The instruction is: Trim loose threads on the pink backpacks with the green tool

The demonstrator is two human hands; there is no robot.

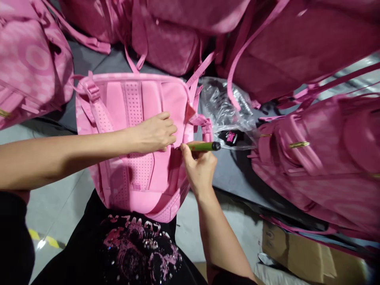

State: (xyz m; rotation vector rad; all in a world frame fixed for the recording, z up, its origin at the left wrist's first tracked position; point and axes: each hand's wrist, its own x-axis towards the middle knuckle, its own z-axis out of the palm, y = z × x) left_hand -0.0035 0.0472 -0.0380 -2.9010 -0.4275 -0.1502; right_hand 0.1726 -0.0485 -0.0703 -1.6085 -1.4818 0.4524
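Note:
A pink backpack (150, 99) leans with its padded back panel and perforated mesh strips toward me, its lower edge against my dark clothing. My left hand (157, 132) rests on the panel right of centre, fingers curled together against the pink fabric; its thumb is mostly hidden. Just to its right, my right hand (200, 164) is closed around a green pen-like tool (203, 147) with a black end. The tool lies almost level, its thin dark tip touching or very near the panel beside my left fingers. What the tip meets is too small to make out.
Pink backpacks stand along the far side (172, 43), at left (32, 59) and at right (326, 154). A clear plastic bag (227, 105) with a black tag (231, 137) lies on the grey table surface (228, 174). Cardboard (299, 253) sits below at right.

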